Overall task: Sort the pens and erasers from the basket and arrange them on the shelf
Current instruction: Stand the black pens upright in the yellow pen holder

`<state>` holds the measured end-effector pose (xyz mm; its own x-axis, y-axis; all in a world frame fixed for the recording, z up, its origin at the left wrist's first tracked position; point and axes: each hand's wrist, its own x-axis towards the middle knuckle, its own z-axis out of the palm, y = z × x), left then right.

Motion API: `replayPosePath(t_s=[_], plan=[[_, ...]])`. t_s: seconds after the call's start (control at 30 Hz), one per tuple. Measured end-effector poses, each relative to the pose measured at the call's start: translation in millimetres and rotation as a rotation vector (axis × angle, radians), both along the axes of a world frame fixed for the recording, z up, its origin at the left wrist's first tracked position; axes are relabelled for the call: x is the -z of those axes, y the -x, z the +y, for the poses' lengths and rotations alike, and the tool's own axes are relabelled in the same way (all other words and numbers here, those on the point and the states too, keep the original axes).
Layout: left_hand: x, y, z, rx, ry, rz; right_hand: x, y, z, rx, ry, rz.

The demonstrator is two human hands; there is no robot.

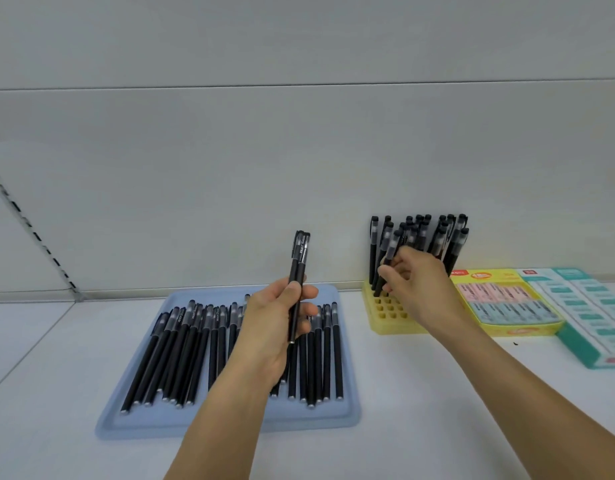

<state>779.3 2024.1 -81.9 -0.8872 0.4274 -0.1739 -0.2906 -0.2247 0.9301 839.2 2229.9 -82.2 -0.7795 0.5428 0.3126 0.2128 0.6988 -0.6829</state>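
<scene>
Several black pens (188, 351) lie side by side on a light blue tray (229, 419) on the white shelf. My left hand (274, 320) is above the tray, shut on a small bunch of black pens (299, 268) held upright. My right hand (413, 285) is at the yellow pen holder (392, 322), pinching one black pen (389, 258) whose lower end is at the holder's slots. Several more pens (437, 237) stand upright in the back rows of the holder. The front slots are vacant.
A yellow box of pastel erasers (506, 303) sits right of the holder. A teal and white eraser box (590, 313) lies at the far right. The shelf's back wall rises just behind the holder. A slotted upright runs along the left side.
</scene>
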Motion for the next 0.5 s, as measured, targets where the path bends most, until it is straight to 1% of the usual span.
replayPosePath(t_s=[0.13, 0.17, 0.23, 0.27, 0.3, 0.37, 0.4, 0.43, 0.5], plan=[[-1.6, -5.9, 5.6, 0.028, 0.018, 0.047, -3.7, -1.8, -2.0, 0.042, -0.042, -0.076], [-1.6, -7.2, 7.1, 0.035, 0.025, 0.06, -3.8, -5.2, -3.4, 0.084, -0.068, -0.064], [-1.9, -10.2, 12.2, 0.053, 0.038, 0.073, -2.9, -14.4, -10.2, 0.141, -0.095, 0.037], [-2.5, -12.5, 15.9, 0.067, 0.043, 0.074, -3.1, -17.9, -15.2, 0.107, -0.059, 0.091], [-3.2, -15.5, 20.3, 0.089, 0.046, 0.075, -4.4, -19.7, -21.0, 0.021, 0.026, 0.129], [-5.1, -23.3, 29.6, 0.172, 0.056, 0.092, -9.9, -20.5, -32.4, -0.192, 0.249, 0.15], [-6.0, -27.5, 34.0, 0.22, 0.067, 0.109, -13.5, -20.1, -34.4, -0.256, 0.32, 0.155], [-6.6, -30.9, 37.5, 0.255, 0.079, 0.127, -16.7, -20.0, -32.9, -0.273, 0.35, 0.167], [-7.4, -33.3, 41.1, 0.253, 0.103, 0.153, -21.4, -22.0, -23.4, -0.206, 0.357, 0.211]])
